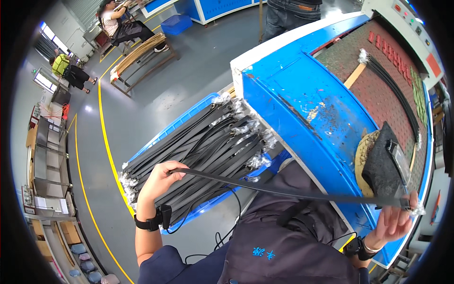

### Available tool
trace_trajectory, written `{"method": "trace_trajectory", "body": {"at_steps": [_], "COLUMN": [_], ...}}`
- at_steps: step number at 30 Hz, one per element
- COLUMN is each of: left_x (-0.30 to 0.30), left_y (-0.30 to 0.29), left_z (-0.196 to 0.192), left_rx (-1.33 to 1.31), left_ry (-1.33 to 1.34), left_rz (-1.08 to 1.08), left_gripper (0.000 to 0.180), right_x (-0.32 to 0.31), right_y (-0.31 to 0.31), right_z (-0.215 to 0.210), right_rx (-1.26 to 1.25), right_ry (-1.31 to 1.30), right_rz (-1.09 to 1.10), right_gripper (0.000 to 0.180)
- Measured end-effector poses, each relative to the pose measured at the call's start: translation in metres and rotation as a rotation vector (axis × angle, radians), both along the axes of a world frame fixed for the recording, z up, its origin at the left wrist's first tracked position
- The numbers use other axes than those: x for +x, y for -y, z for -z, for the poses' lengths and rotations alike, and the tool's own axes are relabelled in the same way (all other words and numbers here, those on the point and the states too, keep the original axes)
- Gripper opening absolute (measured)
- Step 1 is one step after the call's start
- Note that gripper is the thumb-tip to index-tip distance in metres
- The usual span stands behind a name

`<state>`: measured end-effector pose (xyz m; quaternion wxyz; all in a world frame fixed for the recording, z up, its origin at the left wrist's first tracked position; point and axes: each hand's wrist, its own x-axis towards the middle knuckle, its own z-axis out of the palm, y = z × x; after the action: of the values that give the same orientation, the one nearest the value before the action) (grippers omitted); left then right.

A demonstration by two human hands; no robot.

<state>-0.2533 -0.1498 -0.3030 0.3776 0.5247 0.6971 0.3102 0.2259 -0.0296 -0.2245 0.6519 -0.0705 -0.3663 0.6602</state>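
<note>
A long flat black strap [265, 187] is stretched across in front of me, sagging slightly. My left hand [161, 180] pinches one end between thumb and fingers. Its other end, tipped with clear plastic wrap [418, 210], is in my right hand [396, 220], whose fingers close around it. Below and beyond my left hand, a blue crate [156, 137] holds a heap of similar black straps [203, 142] with plastic-wrapped ends. To the right, more black straps [395, 87] lie on the perforated reddish bed [350, 61] of a blue machine [283, 118].
A dark felt-like pad [384, 165] and a round tan pad [365, 158] rest on the machine's near side. Red pieces [390, 54] line its far edge. A bench with long strips [139, 54] stands beyond the crate. Other people are farther off; one stands behind the machine.
</note>
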Motion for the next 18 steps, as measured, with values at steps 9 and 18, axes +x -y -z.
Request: {"method": "trace_trajectory", "body": {"at_steps": [9, 18], "left_x": [0.088, 0.232], "left_y": [-0.052, -0.116], "left_z": [-0.081, -0.132], "left_rx": [0.261, 0.734], "left_ry": [-0.142, -0.395], "left_rz": [0.469, 1.079], "left_gripper": [0.021, 0.031], "right_x": [0.119, 0.229], "right_y": [0.047, 0.125], "right_z": [-0.013, 0.003], "right_rx": [0.296, 0.099], "right_ry": [0.113, 0.100], "right_rz": [0.591, 0.720], "right_gripper": [0.010, 0.024]}}
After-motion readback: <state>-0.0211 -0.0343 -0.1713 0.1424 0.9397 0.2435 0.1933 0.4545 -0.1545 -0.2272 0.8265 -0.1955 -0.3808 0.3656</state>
